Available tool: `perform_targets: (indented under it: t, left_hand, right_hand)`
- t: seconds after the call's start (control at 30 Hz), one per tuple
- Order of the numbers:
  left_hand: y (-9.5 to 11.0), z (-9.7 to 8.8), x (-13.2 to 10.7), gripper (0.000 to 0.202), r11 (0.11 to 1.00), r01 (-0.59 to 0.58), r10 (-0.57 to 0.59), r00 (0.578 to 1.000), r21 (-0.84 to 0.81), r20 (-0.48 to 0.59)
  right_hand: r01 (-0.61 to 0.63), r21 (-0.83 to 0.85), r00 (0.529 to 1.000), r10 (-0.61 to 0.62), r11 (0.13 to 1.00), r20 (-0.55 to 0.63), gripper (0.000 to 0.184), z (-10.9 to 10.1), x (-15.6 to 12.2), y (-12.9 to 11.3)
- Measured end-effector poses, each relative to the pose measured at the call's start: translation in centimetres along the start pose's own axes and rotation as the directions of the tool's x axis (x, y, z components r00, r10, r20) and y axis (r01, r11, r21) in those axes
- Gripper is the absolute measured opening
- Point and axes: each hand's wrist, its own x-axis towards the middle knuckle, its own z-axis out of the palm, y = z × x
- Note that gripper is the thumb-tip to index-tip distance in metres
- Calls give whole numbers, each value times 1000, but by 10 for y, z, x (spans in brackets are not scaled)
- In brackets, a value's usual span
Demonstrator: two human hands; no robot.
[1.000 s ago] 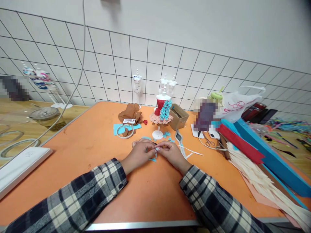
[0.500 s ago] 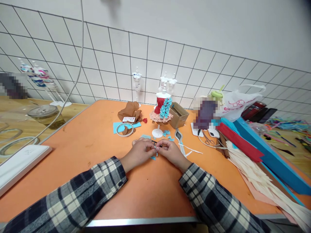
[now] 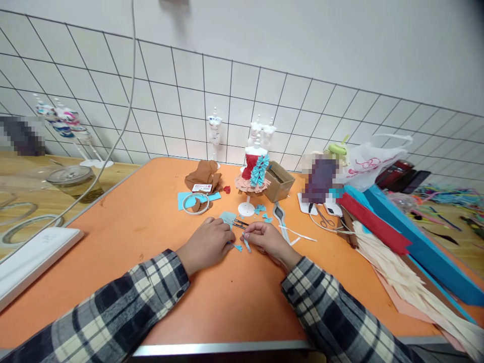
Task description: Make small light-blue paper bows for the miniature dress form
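Note:
My right hand (image 3: 269, 241) pinches a narrow light blue strip (image 3: 247, 245), which looks like paper, between thumb and fingertips. My left hand (image 3: 209, 242) rests low on the table with curled fingers, its tips at a small blue ruffled piece (image 3: 238, 247). Dark tweezers (image 3: 240, 224) lie just beyond the hands, beside a pale blue sheet (image 3: 227, 218). Behind them stands a small white dress form (image 3: 247, 208) wearing a red bodice, a blue ruffle (image 3: 259, 170) and a peach skirt (image 3: 252, 183). Several blue ruffled scraps (image 3: 260, 207) lie by its base.
A tape roll (image 3: 195, 203), crumpled brown paper (image 3: 204, 174) and a cardboard box (image 3: 280, 181) sit near the dress form. Scissors (image 3: 325, 221), a cable and coloured paper strips (image 3: 378, 224) occupy the right side. A white power bank-like block (image 3: 41, 259) lies at left.
My hands have moved apart. My left hand has shifted left and down, uncovering the tweezers and pale blue sheet. The light blue strip now shows in my right fingers.

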Motion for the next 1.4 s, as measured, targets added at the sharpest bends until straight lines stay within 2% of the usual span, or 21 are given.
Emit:
perform_targets:
  t: [0.07,0.13,0.23,0.3,0.5,0.7,0.87,0.97,1.27,1.4]
  left_hand:
    - [-2,4,1,15,999,36,-37,999,-25,-33]
    - [-5,5,3,14,986,116,-127,988,-117,-91]
    - [-11,2,5,16,909,273,-329,933,-314,-143]
    - [-11,-1,7,18,863,315,-394,909,-395,-136]
    - [-1,2,9,14,883,298,-368,919,-362,-141]
    - [1,5,9,15,843,282,-405,893,-459,-194]
    - [3,5,8,15,859,261,-402,877,-441,-265]
    - [6,4,8,15,824,244,-415,874,-512,-252]
    - [11,5,8,15,698,174,-452,860,-695,-238]
    - [9,8,8,16,713,153,-427,869,-685,-251]
  right_hand:
    - [-4,-11,1000,5,1000,22,26,0,-1,1]
    - [27,-15,998,-26,1000,61,26,0,-2,2]
    - [74,-19,993,-72,997,88,27,2,-3,1]
    - [79,-41,995,-76,996,67,28,4,-4,1]
    - [122,-87,992,-122,989,-1,32,8,-5,2]
    - [144,-66,987,-149,987,-68,33,11,-6,0]
    - [184,-37,978,-187,982,-91,29,14,-5,3]
    - [205,-25,975,-206,978,-82,28,17,-5,4]
    - [207,8,965,-203,978,-163,31,22,-3,4]
    - [191,27,968,-183,981,-173,31,23,-3,4]
